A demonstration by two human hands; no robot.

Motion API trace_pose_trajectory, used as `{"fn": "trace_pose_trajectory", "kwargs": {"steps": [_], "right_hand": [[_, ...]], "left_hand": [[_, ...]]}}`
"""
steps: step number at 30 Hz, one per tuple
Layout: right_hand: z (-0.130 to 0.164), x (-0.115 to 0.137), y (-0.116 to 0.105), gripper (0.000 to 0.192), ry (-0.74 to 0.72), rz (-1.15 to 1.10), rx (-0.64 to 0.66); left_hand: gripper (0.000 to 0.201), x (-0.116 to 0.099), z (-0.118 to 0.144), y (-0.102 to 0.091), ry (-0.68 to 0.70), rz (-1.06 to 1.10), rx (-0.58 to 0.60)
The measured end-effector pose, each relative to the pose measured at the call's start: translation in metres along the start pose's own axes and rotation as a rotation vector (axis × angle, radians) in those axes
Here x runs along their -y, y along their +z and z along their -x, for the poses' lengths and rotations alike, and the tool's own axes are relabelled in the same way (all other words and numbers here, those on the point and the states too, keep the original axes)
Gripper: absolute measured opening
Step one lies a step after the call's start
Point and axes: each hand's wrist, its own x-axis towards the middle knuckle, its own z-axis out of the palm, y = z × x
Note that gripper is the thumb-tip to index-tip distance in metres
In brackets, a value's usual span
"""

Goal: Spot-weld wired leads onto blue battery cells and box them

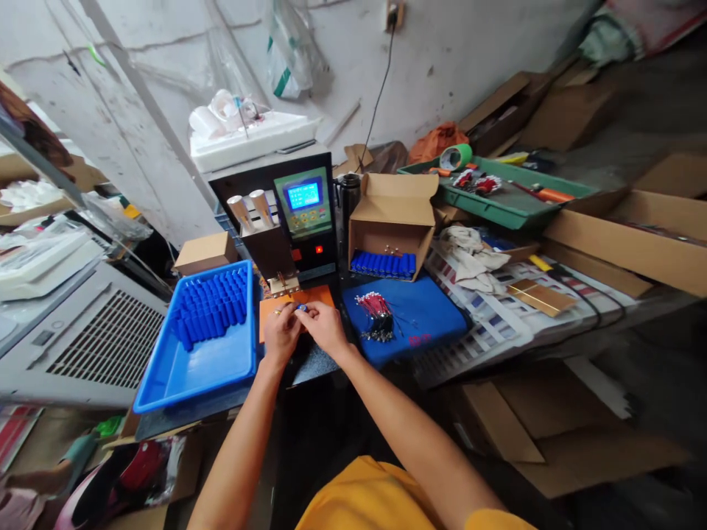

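Small blue cell (301,308) pinched between both sets of fingertips, right over the orange pad (320,297), just in front of the welding machine (287,221). Left hand (280,333) closed on the cell's near end, right hand (323,327) gripping the other end, wrists angled inward. Held low and close to the machine's electrode head (283,282), seemingly to keep the cell steady and lined up under the tips; exact contact too small to tell.

Left of the machine, blue tray (193,368) with rows of blue cells (210,308) packed at its far end, within easy reach of the left hand. Right of the machine, open cardboard box (393,221) tipped on its side, more blue cells (384,263) stacked inside, mouth facing the worker. In front of that box, blue mat (425,316) carrying a bundle of red-tipped leads (377,315), just beside the right hand. Further right of the machine, crumpled cloth (469,254) on printed sheets, then a green tray (497,202) with tools and a tape roll (456,156). Machine screen (303,195) lit blue. Nothing between hands and electrode head; leads bundle the nearest snag on the right.
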Motion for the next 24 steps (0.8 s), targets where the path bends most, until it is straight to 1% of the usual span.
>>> {"fn": "trace_pose_trajectory", "kwargs": {"steps": [7, 12, 14, 16, 18, 20, 21, 22, 24], "right_hand": [[0.005, -0.005, 0.0, 0.016, 0.02, -0.001, 0.007], [0.007, -0.006, 0.003, 0.017, 0.049, -0.032, -0.018], [0.009, -0.008, 0.007, 0.019, 0.097, -0.099, -0.022], [0.011, -0.01, 0.01, 0.021, 0.163, -0.212, -0.018], [0.011, -0.014, 0.009, 0.022, 0.206, -0.301, -0.032], [0.011, -0.019, -0.001, 0.022, 0.179, -0.293, -0.078], [0.01, -0.023, -0.01, 0.022, 0.139, -0.25, -0.116], [0.008, -0.026, -0.022, 0.022, 0.087, -0.184, -0.163], [0.003, -0.033, -0.054, 0.025, -0.027, -0.009, -0.274]], "left_hand": [[0.03, 0.005, 0.005, 0.001, 0.087, -0.038, -0.004], [0.028, 0.008, 0.008, 0.003, 0.137, -0.094, -0.043], [0.027, 0.007, 0.009, 0.003, 0.162, -0.122, -0.059], [0.025, 0.005, 0.009, 0.003, 0.207, -0.127, -0.069], [0.027, 0.002, 0.01, 0.002, 0.258, -0.117, -0.086], [0.031, -0.001, 0.01, 0.001, 0.29, -0.107, -0.121], [0.032, -0.002, 0.011, 0.0, 0.297, -0.105, -0.135], [0.031, -0.003, 0.011, 0.0, 0.3, -0.103, -0.142], [0.027, -0.005, 0.011, -0.001, 0.305, -0.094, -0.129]]}}
